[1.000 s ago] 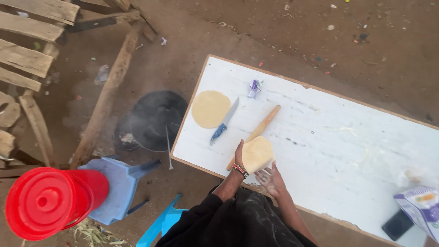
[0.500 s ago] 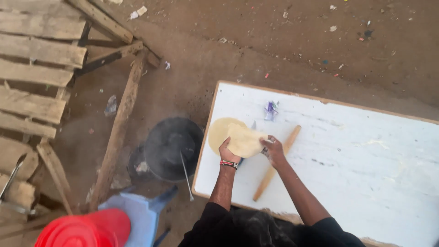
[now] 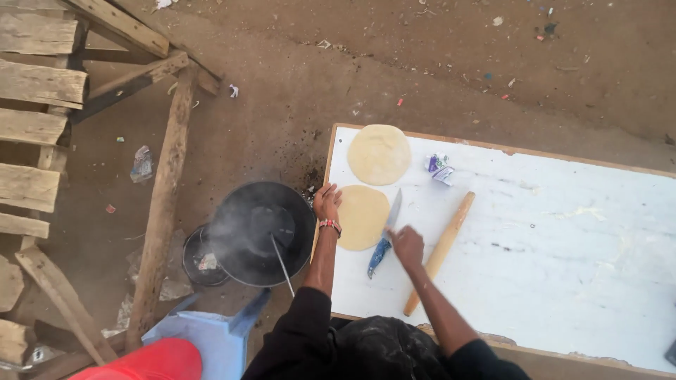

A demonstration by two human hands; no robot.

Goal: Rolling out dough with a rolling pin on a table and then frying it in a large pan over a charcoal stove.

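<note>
A flat round of pale dough [image 3: 365,218] lies on the white table board [image 3: 563,253] near its left edge. My left hand [image 3: 327,202] is at the round's left rim, fingers pinching its edge. My right hand [image 3: 407,245] hovers just right of the round and holds nothing, its fingers loosely bent. It sits between a blue-handled knife [image 3: 384,239] and a wooden rolling pin [image 3: 440,253], both lying on the board. A second dough round [image 3: 379,154] rests at the board's far left corner.
A smoking black pan [image 3: 260,232] with a metal utensil [image 3: 283,266] stands on the ground left of the board. A blue plastic stool [image 3: 211,338] and a red container [image 3: 148,362] are near my legs. Wooden planks [image 3: 165,197] lie left. A crumpled wrapper [image 3: 440,169] sits on the board.
The dough round I carried in both hands now lies flat on the board beside the first round. My right hand has let go and pulled back toward the knife.
</note>
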